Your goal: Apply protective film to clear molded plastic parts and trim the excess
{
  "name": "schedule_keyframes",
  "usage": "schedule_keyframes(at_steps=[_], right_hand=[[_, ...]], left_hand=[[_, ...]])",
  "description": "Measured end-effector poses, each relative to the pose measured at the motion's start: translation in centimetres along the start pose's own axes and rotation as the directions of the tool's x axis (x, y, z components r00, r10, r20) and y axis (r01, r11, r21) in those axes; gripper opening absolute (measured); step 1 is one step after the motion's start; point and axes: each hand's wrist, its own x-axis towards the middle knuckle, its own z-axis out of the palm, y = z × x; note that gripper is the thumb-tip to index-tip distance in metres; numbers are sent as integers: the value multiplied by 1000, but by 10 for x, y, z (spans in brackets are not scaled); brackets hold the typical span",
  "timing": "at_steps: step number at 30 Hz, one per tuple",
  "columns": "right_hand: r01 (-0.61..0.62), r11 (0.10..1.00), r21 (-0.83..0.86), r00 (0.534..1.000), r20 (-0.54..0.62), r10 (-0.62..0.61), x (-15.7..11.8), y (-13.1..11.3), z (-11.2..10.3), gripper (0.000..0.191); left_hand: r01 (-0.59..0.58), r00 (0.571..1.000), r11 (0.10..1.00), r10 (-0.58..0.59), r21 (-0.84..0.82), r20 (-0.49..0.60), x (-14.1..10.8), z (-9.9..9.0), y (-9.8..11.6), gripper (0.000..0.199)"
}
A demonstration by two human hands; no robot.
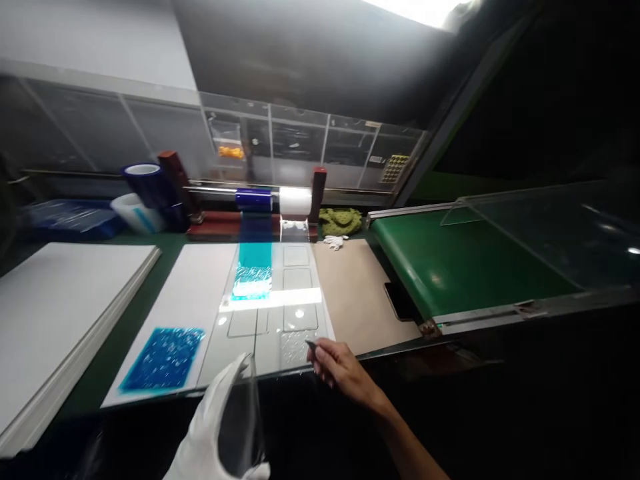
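Observation:
My left hand, in a white glove, grips a thin clear rectangular pane by its edges, just off the table's front edge. Bare, my right hand pinches a small dark pointed piece, perhaps a blade; its kind is not clear. Its tip is beside a wrinkled clear film piece on a glass sheet marked with rectangular outlines. Blue film runs down onto this sheet from a blue roll. To the right of that roll is a clear film roll.
A stack of white sheets lies at left, with a blue film stack nearer the glass. At right are brown board, a phone and a green conveyor belt. Spare tape rolls stand at the back left.

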Motion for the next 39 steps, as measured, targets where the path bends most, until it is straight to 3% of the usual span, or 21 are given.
schedule_keyframes(at_steps=[2, 5, 9, 12, 20, 27, 35, 39], right_hand=[[64, 997, -33, 994, 90, -61, -32, -23, 29, 40], [73, 981, -182, 994, 95, -56, -64, -42, 60, 34], [71, 972, -223, 996, 65, -58, -80, -40, 87, 72], [107, 973, -203, 991, 101, -88, -86, -35, 100, 79], [38, 974, -223, 998, 57, -26, -108, -22, 117, 89], [121, 977, -173, 989, 110, -103, -107, -29, 124, 78], [63, 990, -125, 997, 59, -56, -113, -24, 132, 64], [129, 987, -93, 990, 67, -123, -108, -20, 136, 62]], left_hand=[[-50, 999, 998, 49, 27, 12, -9, -3, -2, 105], [-182, 982, 979, 176, 96, 64, -25, -9, 1, 109], [-265, 958, 958, 249, 109, 144, -45, -20, 12, 113], [-285, 949, 956, 270, 73, 163, -57, -26, 22, 108], [-314, 936, 949, 303, 35, 181, -77, -30, 23, 107], [-335, 919, 942, 322, 21, 225, -79, -31, 22, 110], [-371, 901, 928, 354, 22, 250, -74, -37, 20, 114], [-342, 923, 935, 317, 90, 217, -75, -35, 17, 113]])
